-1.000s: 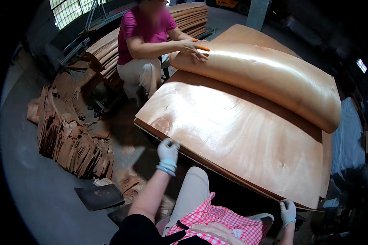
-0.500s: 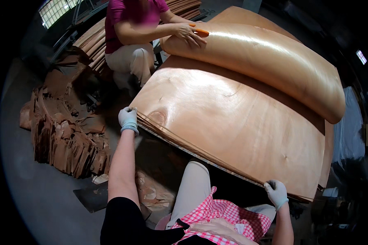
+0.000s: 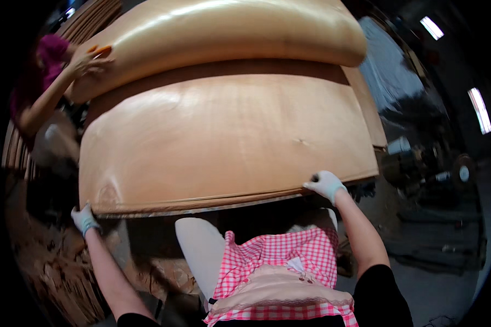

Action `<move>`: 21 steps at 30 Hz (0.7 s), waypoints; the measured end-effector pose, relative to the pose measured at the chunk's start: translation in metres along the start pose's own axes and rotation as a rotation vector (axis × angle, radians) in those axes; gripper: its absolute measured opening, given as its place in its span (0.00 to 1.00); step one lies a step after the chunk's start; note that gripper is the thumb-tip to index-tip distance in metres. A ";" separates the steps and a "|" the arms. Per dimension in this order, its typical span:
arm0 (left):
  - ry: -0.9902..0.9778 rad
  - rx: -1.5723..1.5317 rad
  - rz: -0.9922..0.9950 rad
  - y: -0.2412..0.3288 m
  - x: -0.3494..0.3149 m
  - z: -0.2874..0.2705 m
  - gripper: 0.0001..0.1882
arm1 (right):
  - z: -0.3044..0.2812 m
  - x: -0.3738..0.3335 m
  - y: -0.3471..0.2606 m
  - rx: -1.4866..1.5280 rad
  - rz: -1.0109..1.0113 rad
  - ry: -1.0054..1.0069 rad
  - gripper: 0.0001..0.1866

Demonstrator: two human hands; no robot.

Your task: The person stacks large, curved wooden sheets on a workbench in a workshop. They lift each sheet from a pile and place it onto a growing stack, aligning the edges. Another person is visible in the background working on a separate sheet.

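A broad, pale brown wood veneer sheet (image 3: 223, 136) lies on top of a stack of thin sheets in front of me. My left hand (image 3: 84, 219), in a white glove, is closed at the stack's near left corner, thumb on the edge. My right hand (image 3: 327, 186), gloved too, is closed on the near edge toward the right, its fingertips curled at the rim. How many sheets each hand pinches cannot be made out. Across the far side, a large veneer sheet (image 3: 234, 38) is curled back into a roll, its shadow falling on the flat one.
At the far left, a person in a magenta top rests a hand (image 3: 90, 65) on the roll, with an orange tool (image 3: 100, 52) in it. Broken veneer scraps (image 3: 65, 283) lie at the lower left. Clear plastic sheeting (image 3: 390, 65) and a white bucket (image 3: 399, 145) are at the right.
My view has swung to the right, so the stack and the person appear farther left. My right hand sits farther in from the stack's right corner than before. Both hands stay at the near edge.
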State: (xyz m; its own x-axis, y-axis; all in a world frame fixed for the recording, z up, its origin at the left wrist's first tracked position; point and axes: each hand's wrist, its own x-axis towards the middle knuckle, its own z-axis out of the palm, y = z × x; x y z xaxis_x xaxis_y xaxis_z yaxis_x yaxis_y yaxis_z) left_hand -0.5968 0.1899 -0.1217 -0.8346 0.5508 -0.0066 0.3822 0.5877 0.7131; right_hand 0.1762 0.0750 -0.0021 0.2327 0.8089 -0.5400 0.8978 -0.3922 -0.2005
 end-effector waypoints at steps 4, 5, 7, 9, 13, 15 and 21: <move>0.104 0.592 -0.112 0.086 -0.061 -0.015 0.45 | 0.009 0.000 0.003 0.071 0.083 -0.025 0.23; 0.235 0.651 -0.058 0.096 -0.071 -0.014 0.44 | 0.012 0.004 0.003 0.074 0.072 -0.038 0.23; 0.248 0.506 0.228 0.124 -0.107 0.001 0.40 | 0.015 0.009 0.009 0.054 0.053 -0.041 0.24; -0.032 0.221 0.529 0.135 -0.174 0.028 0.36 | 0.015 0.013 0.002 0.015 0.007 -0.045 0.25; -0.568 0.290 1.071 0.184 -0.422 0.107 0.39 | 0.022 0.016 0.006 0.011 0.000 -0.022 0.27; -0.724 0.270 1.196 0.208 -0.507 0.116 0.46 | 0.018 0.011 0.005 0.054 -0.003 -0.007 0.26; -0.814 0.291 1.189 0.217 -0.554 0.144 0.54 | 0.012 0.007 0.043 0.184 -0.122 -0.002 0.18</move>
State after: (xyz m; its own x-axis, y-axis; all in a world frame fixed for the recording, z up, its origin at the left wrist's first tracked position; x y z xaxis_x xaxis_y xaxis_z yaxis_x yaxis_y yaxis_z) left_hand 0.0056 0.0978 -0.0641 0.4321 0.9017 0.0161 0.8160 -0.3985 0.4187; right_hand 0.2116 0.0580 -0.0244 0.1259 0.8544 -0.5041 0.8358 -0.3651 -0.4101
